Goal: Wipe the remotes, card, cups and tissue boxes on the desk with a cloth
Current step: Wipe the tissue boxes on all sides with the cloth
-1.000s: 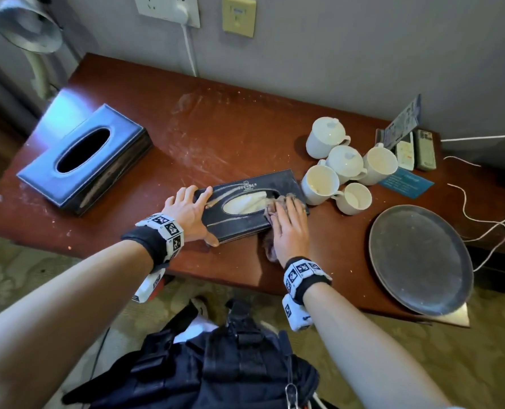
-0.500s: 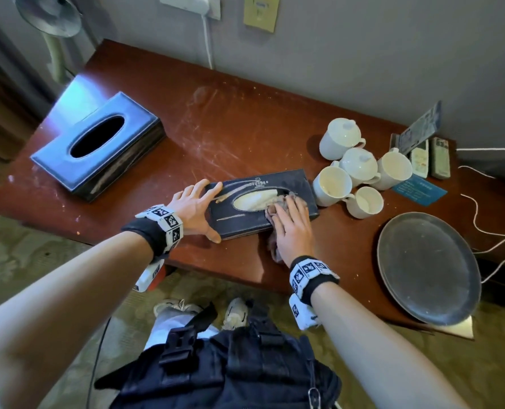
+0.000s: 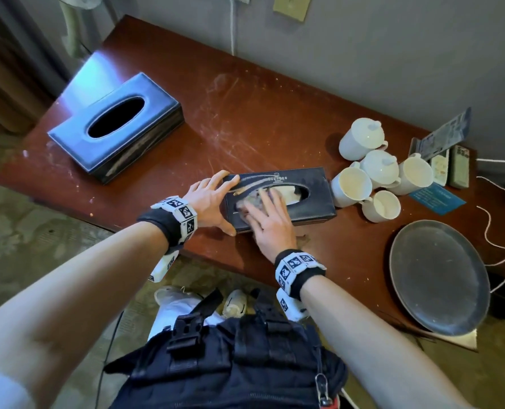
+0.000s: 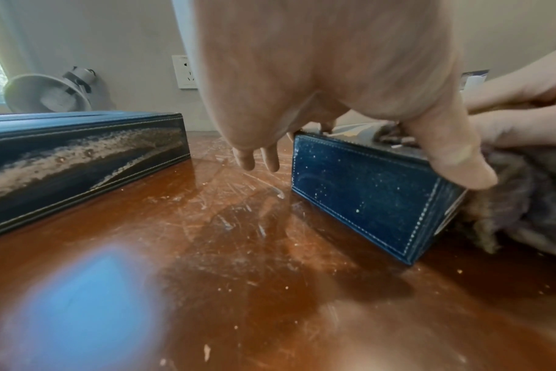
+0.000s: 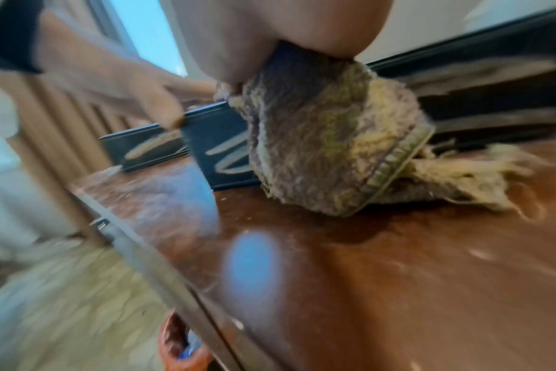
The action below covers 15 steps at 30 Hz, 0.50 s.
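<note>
A small dark tissue box (image 3: pixel 304 202) lies near the desk's front edge. My left hand (image 3: pixel 212 202) braces its left end: straight fingers on the top edge, thumb (image 4: pixel 454 160) against the near corner. My right hand (image 3: pixel 264 219) lies flat on a grey-yellow cloth (image 3: pixel 249 202), pressing it onto the left half of the box's top. The cloth (image 5: pixel 327 140) hangs down the box's near side to the desk. A bigger blue tissue box (image 3: pixel 115 125) sits at the far left. White cups (image 3: pixel 372 169), two remotes (image 3: pixel 460 166) and a blue card (image 3: pixel 437 199) are clustered to the right.
A round grey tray (image 3: pixel 437 278) lies at the desk's right front corner. Thin white cables (image 3: pixel 493 231) trail over the right edge. A leaflet (image 3: pixel 448 134) leans on the wall behind the remotes. A lamp (image 4: pixel 48 93) stands behind the bigger box. The scratched desk top (image 3: pixel 245 119) lies between the boxes.
My right hand has slid the cloth leftward along the top of the small tissue box, from its right end toward its left half. The left hand stays at the box's left end.
</note>
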Tool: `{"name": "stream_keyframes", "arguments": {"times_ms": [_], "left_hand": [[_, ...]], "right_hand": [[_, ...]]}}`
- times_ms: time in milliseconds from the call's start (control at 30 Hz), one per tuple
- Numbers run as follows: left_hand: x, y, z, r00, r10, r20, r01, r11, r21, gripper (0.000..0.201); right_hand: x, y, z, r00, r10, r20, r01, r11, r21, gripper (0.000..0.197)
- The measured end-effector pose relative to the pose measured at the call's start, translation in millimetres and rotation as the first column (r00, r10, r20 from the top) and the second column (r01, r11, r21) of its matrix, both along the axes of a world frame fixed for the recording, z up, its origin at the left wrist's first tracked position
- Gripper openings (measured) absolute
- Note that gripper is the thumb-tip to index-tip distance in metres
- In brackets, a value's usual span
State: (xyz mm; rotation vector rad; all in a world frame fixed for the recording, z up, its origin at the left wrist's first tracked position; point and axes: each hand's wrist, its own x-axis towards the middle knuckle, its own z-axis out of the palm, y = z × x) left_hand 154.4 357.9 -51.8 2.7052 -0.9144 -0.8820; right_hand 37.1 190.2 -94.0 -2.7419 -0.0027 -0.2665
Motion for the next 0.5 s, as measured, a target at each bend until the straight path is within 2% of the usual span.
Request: {"name": "stream_keyframes", "arguments": {"times_ms": [67, 200, 267, 367, 433, 500], "left_hand": [[0, 0, -1, 1.0, 0.001, 0.011, -0.001, 1.0, 0.0, 0.133], [1, 2, -1, 1.0, -0.002, 0.006, 0.002, 1.0, -0.008, 0.134], [0, 1, -1, 1.0, 0.001, -0.002, -0.001, 1.0, -0.014, 0.134], [0, 1, -2, 1.0, 0.006, 0.001, -0.006, 1.0, -0.019, 0.133], [0, 1, -2, 1.0, 0.009, 0.004, -0.009, 1.0, -0.023, 0.133], [0, 1, -3, 1.0, 0.006, 0.003, -0.006, 1.0, -0.021, 0.133]], "right_hand": [[1, 14, -1, 0.994, 0.108, 0.008, -0.108, 0.994, -0.031, 0.038], [-9, -20, 0, 0.97, 0.242, 0.006, -0.24, 0.964, -0.116, 0.037], [-10, -34, 1, 0.986, 0.165, -0.009, -0.165, 0.983, -0.078, 0.038], [3, -6, 3, 0.999, -0.019, -0.049, 0.02, 0.999, 0.033, 0.04], [8, 18, 2, 0.999, 0.003, -0.034, -0.001, 0.998, 0.057, 0.039], [6, 20, 2, 0.994, 0.106, 0.001, -0.106, 0.992, 0.063, 0.037]]}}
